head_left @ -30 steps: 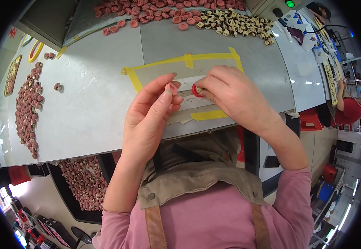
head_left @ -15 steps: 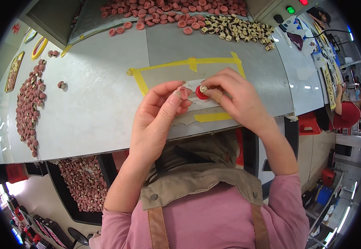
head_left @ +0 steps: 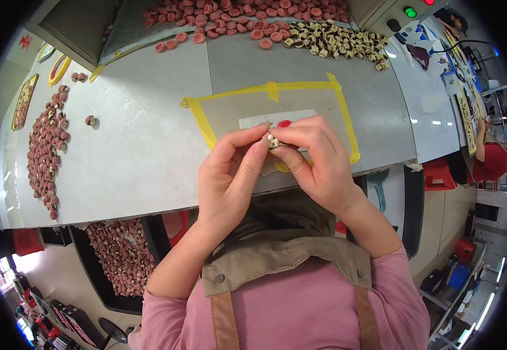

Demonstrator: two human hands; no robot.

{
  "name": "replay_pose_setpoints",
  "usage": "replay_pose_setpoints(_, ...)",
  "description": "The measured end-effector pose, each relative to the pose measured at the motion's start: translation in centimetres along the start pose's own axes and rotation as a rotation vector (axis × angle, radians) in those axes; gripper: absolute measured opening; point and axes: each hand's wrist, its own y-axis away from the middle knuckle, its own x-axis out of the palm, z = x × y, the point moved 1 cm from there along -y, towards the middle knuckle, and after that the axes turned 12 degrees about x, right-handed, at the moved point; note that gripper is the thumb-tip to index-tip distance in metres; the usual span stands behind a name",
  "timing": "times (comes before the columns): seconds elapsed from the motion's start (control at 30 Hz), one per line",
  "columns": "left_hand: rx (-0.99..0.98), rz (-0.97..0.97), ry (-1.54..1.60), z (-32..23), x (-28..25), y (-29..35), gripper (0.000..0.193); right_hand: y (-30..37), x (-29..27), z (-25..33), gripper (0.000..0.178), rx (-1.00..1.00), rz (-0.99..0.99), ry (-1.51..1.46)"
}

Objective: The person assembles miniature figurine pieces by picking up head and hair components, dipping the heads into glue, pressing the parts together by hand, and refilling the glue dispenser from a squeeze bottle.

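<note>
In front of me, over the near part of the taped area, my left hand (head_left: 224, 178) and my right hand (head_left: 326, 166) meet fingertip to fingertip. Between them is a small cream-and-dark piece (head_left: 273, 141), pinched by my right thumb and fingers. My left fingers are closed on a pink cup-shaped piece, now almost wholly hidden behind the fingertips. The two pieces appear to touch; how deep one sits in the other cannot be seen. Just beyond my fingers, a round red holder (head_left: 284, 123) stands on a white strip (head_left: 250, 122), partly covered by my right hand.
Yellow tape (head_left: 230, 93) frames the work area. Pink cup-shaped pieces (head_left: 212, 23) and cream-and-dark pieces (head_left: 335, 41) are heaped at the back. Joined pieces (head_left: 46, 146) lie at left; a black crate (head_left: 96, 291) below holds more. A person in red (head_left: 492, 160) sits at right.
My right hand has carried the cream-and-dark piece leftward and nearer, away from the red holder to the pink piece. My left hand has shifted slightly right, and the fingertips now meet.
</note>
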Motion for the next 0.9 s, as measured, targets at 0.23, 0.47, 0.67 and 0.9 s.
replay_pose_setpoints(0.23, -0.118, 0.151, 0.046, -0.4, 0.1, -0.3, 0.057, 1.0, -0.7, -0.8, 0.031, 0.008, 0.059, -0.126)
replay_pose_setpoints(0.47, 0.111, 0.128, -0.216, 1.2, 1.5, 0.1, 0.065, 1.2, -0.3, -2.3, 0.034, -0.069, 0.014, -0.011)
replay_pose_setpoints(0.67, -0.004, 0.151, -0.327, -0.3, 0.5, -0.3, 0.051, 0.5, -0.7, -1.8, 0.035, -0.072, 0.101, 0.039)
replay_pose_setpoints(0.9, 0.392, 0.142, -1.562, -4.0, -12.8, -5.9, 0.022, -6.1, -8.1, -9.2, 0.034, 0.224, -0.032, 0.225)
